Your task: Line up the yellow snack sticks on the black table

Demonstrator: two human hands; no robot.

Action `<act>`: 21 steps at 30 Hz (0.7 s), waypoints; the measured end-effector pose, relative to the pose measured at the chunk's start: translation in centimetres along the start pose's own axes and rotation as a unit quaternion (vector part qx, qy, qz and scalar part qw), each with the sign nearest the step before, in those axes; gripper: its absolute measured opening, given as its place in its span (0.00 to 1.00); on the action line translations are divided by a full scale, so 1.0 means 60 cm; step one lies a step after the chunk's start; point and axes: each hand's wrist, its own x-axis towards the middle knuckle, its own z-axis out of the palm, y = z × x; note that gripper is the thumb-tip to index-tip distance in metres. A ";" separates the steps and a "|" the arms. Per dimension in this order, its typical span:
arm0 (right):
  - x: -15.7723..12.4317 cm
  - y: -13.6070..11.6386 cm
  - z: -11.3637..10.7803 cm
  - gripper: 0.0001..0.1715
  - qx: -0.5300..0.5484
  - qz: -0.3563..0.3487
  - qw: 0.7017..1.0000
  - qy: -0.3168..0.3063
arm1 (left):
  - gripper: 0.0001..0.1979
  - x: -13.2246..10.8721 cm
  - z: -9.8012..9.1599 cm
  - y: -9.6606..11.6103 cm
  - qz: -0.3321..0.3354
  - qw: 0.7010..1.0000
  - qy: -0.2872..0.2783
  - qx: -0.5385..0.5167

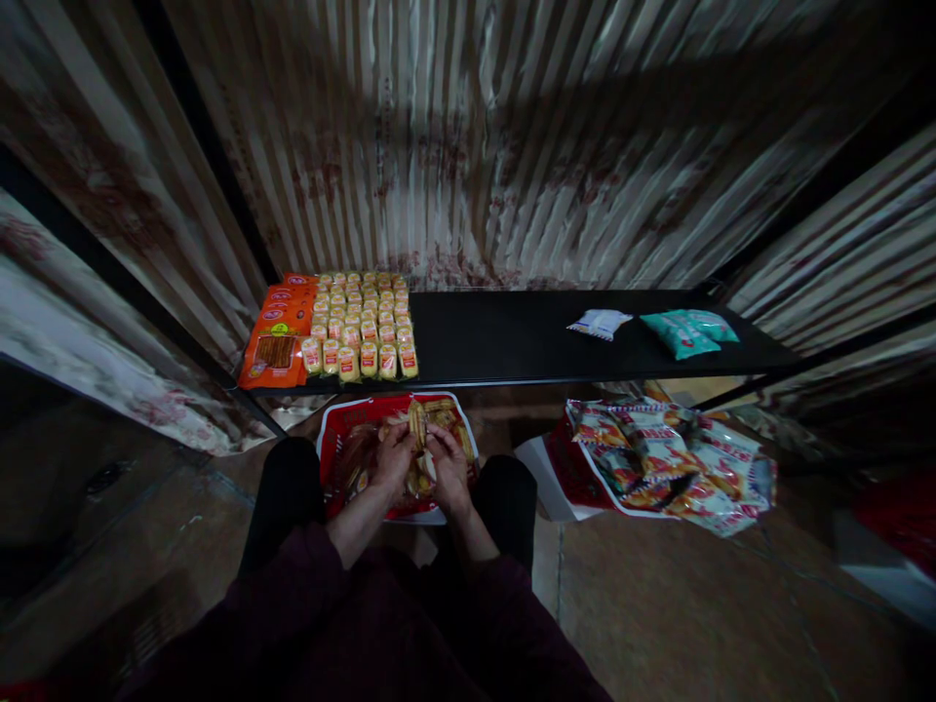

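Note:
My left hand [395,460] and my right hand [448,466] are together over a red and white box [331,429] between my knees. Between their fingertips is a wrapped pastry [416,421], yellowish and ridged, held upright with both hands closed on it. More wrapped pastries [459,429] lie in the box around and under my hands, some in clear wrap with brown tones. The dim light and my fingers hide part of the box's contents.
A black shelf [489,336] spans ahead, carrying rows of small yellow wrapped cakes [368,358], orange packets [272,341], a white packet [601,324] and teal packets [683,332]. Right of my knee, another box [566,463] overflows with snack bags [658,453]. Pleated curtains [453,146] hang behind.

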 end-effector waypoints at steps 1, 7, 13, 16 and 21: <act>0.000 0.000 0.000 0.18 0.008 0.011 1.000 -0.001 | 0.10 -0.001 0.000 0.001 -0.004 1.000 0.000 -0.004; -0.004 -0.004 0.000 0.25 0.023 0.044 0.999 0.018 | 0.08 -0.004 0.002 0.003 -0.050 0.997 -0.006 -0.055; -0.007 -0.009 0.000 0.27 0.000 0.040 0.999 0.011 | 0.07 -0.002 0.004 0.000 -0.068 0.994 -0.017 -0.089; -0.010 -0.019 0.002 0.25 -0.003 0.031 1.000 0.002 | 0.06 -0.004 0.007 0.004 -0.069 0.993 -0.020 -0.099; -0.015 -0.030 0.004 0.25 0.000 0.013 1.000 -0.005 | 0.05 -0.008 0.014 0.014 -0.087 0.986 -0.010 -0.142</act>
